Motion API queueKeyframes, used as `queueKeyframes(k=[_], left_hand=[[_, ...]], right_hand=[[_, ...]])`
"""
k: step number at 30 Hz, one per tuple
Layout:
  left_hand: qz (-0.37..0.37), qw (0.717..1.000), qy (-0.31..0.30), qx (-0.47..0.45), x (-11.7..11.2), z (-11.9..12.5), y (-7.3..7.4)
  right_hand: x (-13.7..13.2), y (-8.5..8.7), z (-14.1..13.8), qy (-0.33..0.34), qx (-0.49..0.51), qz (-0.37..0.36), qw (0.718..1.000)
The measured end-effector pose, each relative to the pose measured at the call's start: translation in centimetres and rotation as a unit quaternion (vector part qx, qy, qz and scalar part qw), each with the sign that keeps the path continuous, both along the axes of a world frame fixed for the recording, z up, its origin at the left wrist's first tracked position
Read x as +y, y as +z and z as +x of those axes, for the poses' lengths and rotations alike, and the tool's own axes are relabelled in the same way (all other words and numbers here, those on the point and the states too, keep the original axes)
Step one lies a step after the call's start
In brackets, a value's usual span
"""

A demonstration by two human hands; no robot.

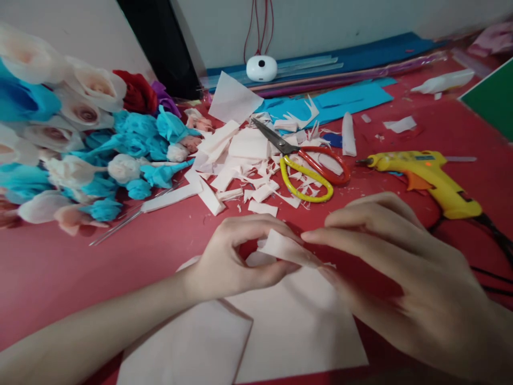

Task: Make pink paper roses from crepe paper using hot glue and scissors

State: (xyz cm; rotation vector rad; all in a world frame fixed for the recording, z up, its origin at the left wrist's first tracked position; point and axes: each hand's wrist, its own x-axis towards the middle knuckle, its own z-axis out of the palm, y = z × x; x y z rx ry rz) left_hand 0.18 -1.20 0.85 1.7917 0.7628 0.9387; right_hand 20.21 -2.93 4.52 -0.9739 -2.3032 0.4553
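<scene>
Sheets (304, 326) of pale paper lie nearest, on this side of the scissors (285, 147), on a red table (52, 272). Over the sheets, and also nearer than the scissors, is a small pale strip (285, 249). The left hand (220, 262) has it in a pinch, with the thumb and fingers curved round like a C. The right hand (417, 262) is nearer than the scissors and to their right. It is about half open, with its thumb by the strip's right end; that part is blurry, so I cannot tell if it grips.

To work the strip well, I think a light pinch is best, as thin paper could crease or rip. Both hands should move slowly and the edges should be kept even. The fingertips look close together, so they could hide the edge; spreading them a bit may help.

Paper scraps (249, 144) lie left of the scissors and under them. Right of the scissors is a yellow glue gun (420, 163); its tip might be hot. Far left of the scissors are paper flowers (138, 128). Behind the scissors are blue paper (352, 102) and a white case (262, 68).
</scene>
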Motion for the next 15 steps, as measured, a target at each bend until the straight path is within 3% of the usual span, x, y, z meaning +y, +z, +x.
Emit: queueKeyframes(k=[11, 15], left_hand=[[0.024, 1.0, 0.01, 0.006, 0.07, 0.11, 0.13], [0.018, 1.0, 0.006, 0.004, 0.02, 0.08, 0.05]], right_hand=[[0.35, 0.56, -0.34, 0.036, 0.029, -0.11, 0.993], [0.22, 0.53, -0.32, 0.038, 0.031, -0.112, 0.993]])
